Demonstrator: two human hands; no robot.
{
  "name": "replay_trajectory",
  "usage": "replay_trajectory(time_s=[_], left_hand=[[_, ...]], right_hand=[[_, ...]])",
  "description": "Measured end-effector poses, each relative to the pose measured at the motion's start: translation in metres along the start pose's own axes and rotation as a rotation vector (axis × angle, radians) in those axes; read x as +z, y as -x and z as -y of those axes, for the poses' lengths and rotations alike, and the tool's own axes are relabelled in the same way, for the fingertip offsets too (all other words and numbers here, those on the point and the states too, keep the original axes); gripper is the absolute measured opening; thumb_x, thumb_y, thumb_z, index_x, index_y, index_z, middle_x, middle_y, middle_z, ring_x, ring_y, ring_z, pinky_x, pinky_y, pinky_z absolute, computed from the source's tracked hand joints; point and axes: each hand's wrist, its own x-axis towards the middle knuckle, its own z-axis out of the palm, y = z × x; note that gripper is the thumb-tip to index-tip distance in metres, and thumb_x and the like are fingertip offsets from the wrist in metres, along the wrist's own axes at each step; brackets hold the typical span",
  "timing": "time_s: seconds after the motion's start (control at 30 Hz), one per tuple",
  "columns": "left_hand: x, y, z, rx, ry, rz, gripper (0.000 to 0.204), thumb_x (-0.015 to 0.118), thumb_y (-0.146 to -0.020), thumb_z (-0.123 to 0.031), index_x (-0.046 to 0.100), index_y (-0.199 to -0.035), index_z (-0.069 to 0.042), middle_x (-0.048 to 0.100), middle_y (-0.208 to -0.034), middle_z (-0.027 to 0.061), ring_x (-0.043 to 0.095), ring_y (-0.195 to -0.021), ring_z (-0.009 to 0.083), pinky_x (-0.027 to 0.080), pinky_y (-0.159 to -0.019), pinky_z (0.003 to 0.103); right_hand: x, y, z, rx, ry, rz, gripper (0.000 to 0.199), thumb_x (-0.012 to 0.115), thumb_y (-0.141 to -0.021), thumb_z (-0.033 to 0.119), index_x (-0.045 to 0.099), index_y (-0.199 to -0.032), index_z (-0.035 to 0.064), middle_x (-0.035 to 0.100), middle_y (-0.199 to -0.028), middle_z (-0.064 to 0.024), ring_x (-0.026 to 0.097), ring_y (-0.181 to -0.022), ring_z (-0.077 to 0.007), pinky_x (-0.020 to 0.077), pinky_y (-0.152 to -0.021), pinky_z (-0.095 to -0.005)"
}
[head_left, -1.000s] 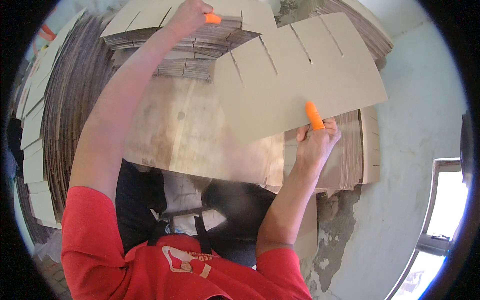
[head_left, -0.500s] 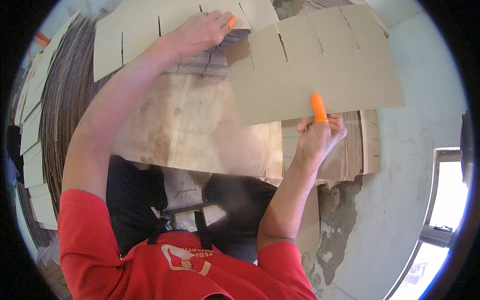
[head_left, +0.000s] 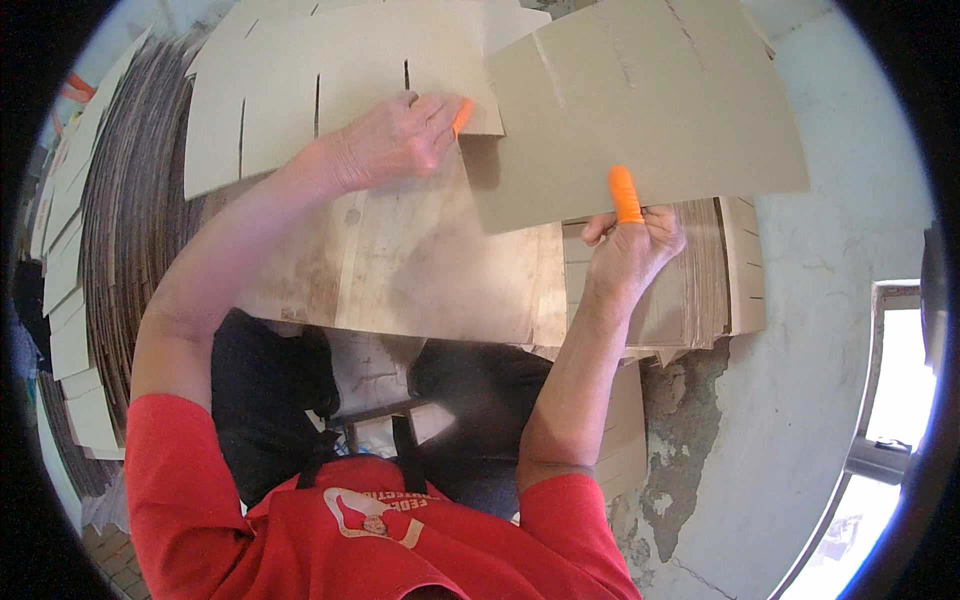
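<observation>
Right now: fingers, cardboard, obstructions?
Left fingers gripping slotted sheet at near edge. Right fingers gripping second sheet, raised. Sheets overlap in view; contact unclear.

Right sheet [head_left: 650, 110] and left sheet [head_left: 355, 90]: matt, smooth-faced tan cardboard. Cardboard stack [head_left: 140, 190] at left: rough, layered edges. Bench [head_left: 380, 255]: pale wood, faint sheen, stained patches. Orange finger covers [head_left: 625, 195]: smooth, rubber or plastic, cannot tell which. Shirt [head_left: 180, 480]: matt red cloth, printed front. Trousers [head_left: 270, 390]: matt black cloth. Right wall [head_left: 800, 280]: pale plaster, flaked rough and grey at near side.
</observation>
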Motion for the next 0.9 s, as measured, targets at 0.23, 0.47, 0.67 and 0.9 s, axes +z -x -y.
replay_trajectory(time_s=[0.23, 0.47, 0.67, 0.9], left_hand=[[-0.031, 0.006, -0.042, 0.033, 0.087, -0.049, 0.035, 0.064, -0.070, -0.015, 0.067, -0.095, 0.008, 0.062, -0.113, 0.0234, 0.058, -0.089, 0.0228, 0.053, -0.065, 0.031], [-0.047, 0.019, -0.076, -0.021, 0.316, -0.029, 0.038, 0.067, -0.076, -0.024, 0.067, -0.101, 0.005, 0.065, -0.108, 0.0201, 0.058, -0.088, 0.0241, 0.052, -0.066, 0.035], [-0.024, 0.000, 0.018, -0.542, 0.502, -0.164, 0.061, 0.074, -0.078, -0.035, 0.057, -0.125, 0.000, 0.063, -0.117, 0.0141, 0.059, -0.101, 0.0294, 0.050, -0.085, 0.041], [0.086, 0.014, 0.102, -0.565, -0.051, 0.217, 0.031, 0.060, -0.082, -0.006, 0.058, -0.113, -0.002, 0.063, -0.114, 0.0143, 0.054, -0.114, 0.0310, 0.045, -0.097, 0.040]], right_hand=[[0.003, 0.004, -0.013, -0.127, 0.128, -0.019, 0.012, 0.057, -0.087, -0.005, 0.059, -0.075, -0.0027, 0.050, -0.047, -0.0058, 0.046, -0.034, -0.0114, 0.0334, -0.033, -0.0238], [0.021, 0.023, -0.025, -0.120, 0.135, 0.012, 0.015, 0.053, -0.083, -0.010, 0.053, -0.071, -0.0005, 0.052, -0.049, -0.0049, 0.049, -0.037, -0.0096, 0.0373, -0.035, -0.0245], [0.024, 0.029, -0.016, 0.003, 0.011, 0.045, 0.036, 0.066, -0.082, -0.006, 0.043, -0.058, 0.0069, 0.050, -0.044, -0.0028, 0.049, -0.038, -0.0073, 0.0350, -0.035, -0.0241], [0.033, 0.034, -0.008, 0.061, -0.064, 0.118, 0.031, 0.065, -0.083, -0.006, 0.046, -0.061, 0.0052, 0.050, -0.046, -0.0035, 0.050, -0.037, -0.0084, 0.0343, -0.033, -0.0242]])
